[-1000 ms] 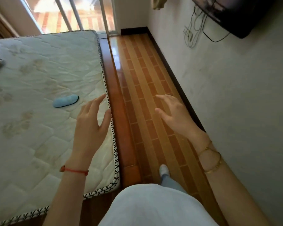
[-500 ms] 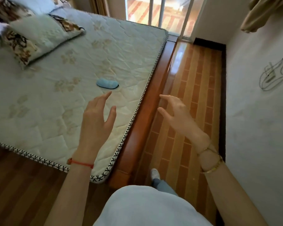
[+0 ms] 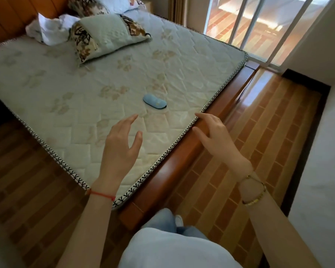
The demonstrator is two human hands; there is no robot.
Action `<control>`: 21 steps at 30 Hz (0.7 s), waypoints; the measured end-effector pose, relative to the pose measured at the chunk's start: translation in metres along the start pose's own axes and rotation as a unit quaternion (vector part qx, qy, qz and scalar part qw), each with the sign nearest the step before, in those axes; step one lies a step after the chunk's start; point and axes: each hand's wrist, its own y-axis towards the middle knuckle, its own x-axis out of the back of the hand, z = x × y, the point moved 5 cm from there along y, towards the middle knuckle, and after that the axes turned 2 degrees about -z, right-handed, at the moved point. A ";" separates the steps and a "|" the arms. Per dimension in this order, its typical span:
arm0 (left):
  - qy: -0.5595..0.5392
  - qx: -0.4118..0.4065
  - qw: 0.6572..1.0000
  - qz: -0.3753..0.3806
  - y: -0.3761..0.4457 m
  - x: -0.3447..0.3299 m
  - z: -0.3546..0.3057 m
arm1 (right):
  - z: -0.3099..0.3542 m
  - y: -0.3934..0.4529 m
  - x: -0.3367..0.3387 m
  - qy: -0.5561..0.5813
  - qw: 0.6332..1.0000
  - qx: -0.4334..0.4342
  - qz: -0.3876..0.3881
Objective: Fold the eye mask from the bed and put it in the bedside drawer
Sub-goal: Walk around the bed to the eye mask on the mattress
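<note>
1. The eye mask [image 3: 154, 101] lay on the mattress [image 3: 70, 88], well short of the pillow [image 3: 106, 34].
2. Left hand [image 3: 122, 149] and right hand [image 3: 217, 138] hovered open, empty.
3. It looked soft and light; pinching both ends would probably fold it easily.

A patterned pillow [image 3: 108, 35] lies at about eleven o'clock, its pale quilted centre flanked by brown-and-cream leafy ends. Just beside it, toward ten o'clock, sits a crumpled white cloth [image 3: 48, 29] against the wooden headboard [image 3: 14, 14]. A second pillow [image 3: 104, 2] shows at twelve o'clock — only partly in view. At one o'clock a barred window [image 3: 259, 26] lets in bright light. The floor [image 3: 249, 142] of brown brick-pattern tiles runs from three o'clock down toward five — glossy near the window. A pale wall [image 3: 321, 161] fills the three-to-four o'clock edge, with a dark skirting board [image 3: 306, 120] at its foot.
</note>
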 end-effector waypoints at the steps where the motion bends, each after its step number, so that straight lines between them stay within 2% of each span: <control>1: -0.001 0.004 1.000 -0.004 0.004 -0.003 0.001 | -0.004 0.007 -0.002 0.002 1.000 0.004 0.001; 12: -0.042 0.078 0.996 -0.014 0.085 -0.070 0.040 | -0.047 0.109 -0.047 0.021 0.999 -0.004 0.027; 21: -0.077 0.151 0.986 -0.008 0.207 -0.143 0.129 | -0.099 0.256 -0.110 0.020 0.998 -0.017 0.054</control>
